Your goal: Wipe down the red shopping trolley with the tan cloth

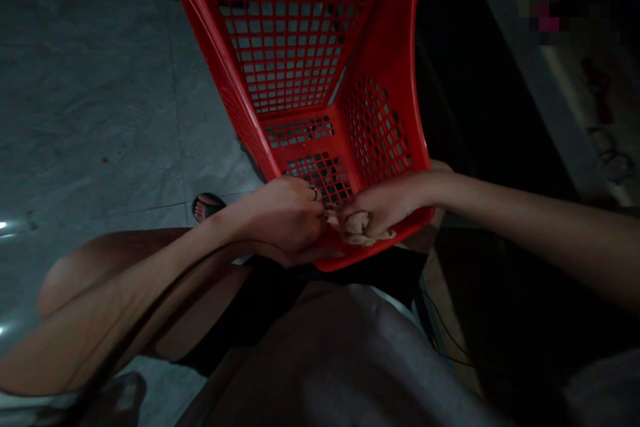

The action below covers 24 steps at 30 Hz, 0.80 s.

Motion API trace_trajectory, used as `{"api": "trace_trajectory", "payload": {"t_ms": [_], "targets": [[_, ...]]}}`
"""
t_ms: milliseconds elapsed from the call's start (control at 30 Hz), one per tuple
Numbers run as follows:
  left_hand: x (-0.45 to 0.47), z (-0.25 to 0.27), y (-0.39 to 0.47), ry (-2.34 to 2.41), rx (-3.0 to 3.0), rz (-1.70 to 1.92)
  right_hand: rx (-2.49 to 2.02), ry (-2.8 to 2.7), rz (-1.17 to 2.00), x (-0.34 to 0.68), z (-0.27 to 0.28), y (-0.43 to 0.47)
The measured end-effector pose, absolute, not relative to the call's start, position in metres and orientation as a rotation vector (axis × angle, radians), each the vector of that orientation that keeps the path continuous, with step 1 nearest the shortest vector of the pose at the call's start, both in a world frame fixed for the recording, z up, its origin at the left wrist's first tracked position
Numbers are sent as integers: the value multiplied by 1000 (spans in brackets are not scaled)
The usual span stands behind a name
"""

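A red plastic basket (385,33) with lattice sides stands tilted in front of me, its open top facing me and its near end between my legs. My left hand (287,217), with a dark ring on one finger, is closed over the near left part of the rim. Its fingertips are hidden inside the basket. My right hand (383,203) reaches over the near right rim, fingers wrapped round a crumpled beige cloth (359,223). Some of the cloth bulges out below the fingers and lies against the near wall. The two hands are close together.
Grey tiled floor (100,100) spreads to the left, with a foot in a dark sandal (206,205) on it. At the right, a dark ledge (540,80) holds small objects too dim to name. A thin dark cable (445,330) runs near my right leg.
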<state>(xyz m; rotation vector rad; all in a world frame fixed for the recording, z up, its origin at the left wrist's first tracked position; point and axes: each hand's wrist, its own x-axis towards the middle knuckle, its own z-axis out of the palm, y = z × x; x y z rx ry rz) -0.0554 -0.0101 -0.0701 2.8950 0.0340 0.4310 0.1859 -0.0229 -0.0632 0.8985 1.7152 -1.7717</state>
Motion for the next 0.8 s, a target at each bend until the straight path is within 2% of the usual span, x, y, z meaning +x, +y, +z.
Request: {"api": "trace_trajectory", "payload": {"t_ms": [167,267,400,567,800], "targets": [[-46,-61,-26,2,2867,328,1013,1898,-1483,177,-109,-34],[-38,-61,-35,-23,2865,212,1016,1954,-1395,177,-115,-33],[-33,-64,-36,69,2877,-33,915,1847,-1587,192,-81,-27],[-35,-62,-33,82,2869,-74,869,1683,-1747,195,-42,-25],[-36,-53,-33,153,2837,-285,916,1599,-1943,193,-81,-27]]}}
